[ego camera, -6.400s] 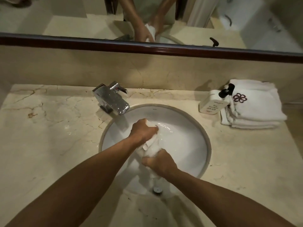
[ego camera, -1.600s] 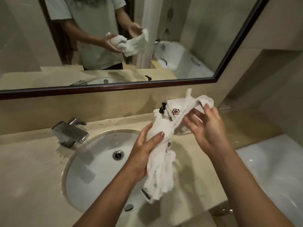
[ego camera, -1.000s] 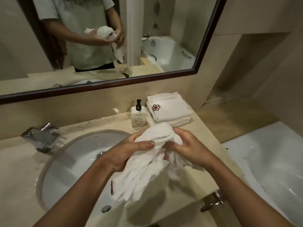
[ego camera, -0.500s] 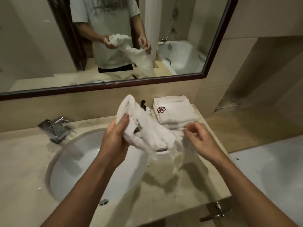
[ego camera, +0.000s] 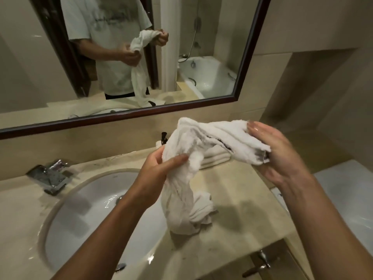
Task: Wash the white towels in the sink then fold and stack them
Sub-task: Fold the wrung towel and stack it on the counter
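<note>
White terry, wrung and rumpled, hangs between your two hands: you hold the wet towel (ego camera: 203,150) above the tabletop (ego camera: 238,190), at about 3 o'clock from the sink (ego camera: 84,203). Your left hand (ego camera: 155,168) has its grip clamped on a bunched part, thumb pressed across the cloth; your right hand (ego camera: 278,156) has its grip closed on a dark-trimmed edge, fingers curled behind it. The tail of the towel droops to the stone.

Washing looks finished for this one; you are opening it out for folding. Next, find two corners and pull them apart so the cloth hangs flat.

Count: one towel in hand, one folded stack (ego camera: 216,156) behind it at 12 o'clock, probably several towels, mostly hidden. One tap (ego camera: 50,174), one pump bottle (ego camera: 163,137).
</note>
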`<state>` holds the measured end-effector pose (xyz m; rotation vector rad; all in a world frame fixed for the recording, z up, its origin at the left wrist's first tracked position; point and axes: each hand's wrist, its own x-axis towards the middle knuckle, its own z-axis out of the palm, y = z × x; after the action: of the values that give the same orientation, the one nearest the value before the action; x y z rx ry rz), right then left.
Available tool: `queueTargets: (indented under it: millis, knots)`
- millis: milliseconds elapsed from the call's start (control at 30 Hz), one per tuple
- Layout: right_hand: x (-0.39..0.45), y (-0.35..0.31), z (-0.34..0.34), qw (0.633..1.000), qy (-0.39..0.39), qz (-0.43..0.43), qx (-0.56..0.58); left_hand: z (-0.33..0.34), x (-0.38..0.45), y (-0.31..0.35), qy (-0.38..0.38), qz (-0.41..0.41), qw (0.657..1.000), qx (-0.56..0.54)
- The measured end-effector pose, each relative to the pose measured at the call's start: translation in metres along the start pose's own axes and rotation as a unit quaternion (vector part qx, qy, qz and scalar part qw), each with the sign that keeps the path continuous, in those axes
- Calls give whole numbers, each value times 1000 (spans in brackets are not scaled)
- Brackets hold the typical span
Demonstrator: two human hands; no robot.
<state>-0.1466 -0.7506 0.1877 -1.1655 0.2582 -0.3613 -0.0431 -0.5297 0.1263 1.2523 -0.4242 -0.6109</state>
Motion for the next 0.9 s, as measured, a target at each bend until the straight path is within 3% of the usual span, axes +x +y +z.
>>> queueTargets:
  millis: [133,267,367,433,500,567,600,667,733,767,900]
  knots:
    - [6,-27,6,999,-34,-20,0,3,12,9,-20,21,996,84]
    - [19,-39,26,995,-56,49,-61,32,29,37,-111,88,966,217]
    - [17,-40,32,987,-79,116,77,49,38,47,-115,140,949,259]
    - [12,-35,28,967,-151,89,183,52,39,44,-70,154,959,226]
    - [9,-28,27,982,-169,14,79,56,37,40,-56,155,972,165]
    - [7,-21,31,983,-113,-64,-127,61,34,37,-62,160,978,118]
    - [7,-20,35,978,-88,-84,-169,64,33,36,-59,176,975,123]
    - [10,-17,39,981,-37,-102,-160,74,33,37,30,233,941,245]
    - [12,-13,42,983,9,-121,-138,81,35,39,174,295,852,397]
    - [12,-12,44,978,16,-138,-153,83,37,41,182,312,843,398]
    - [11,-21,44,969,-61,-137,-199,78,45,54,134,284,929,196]
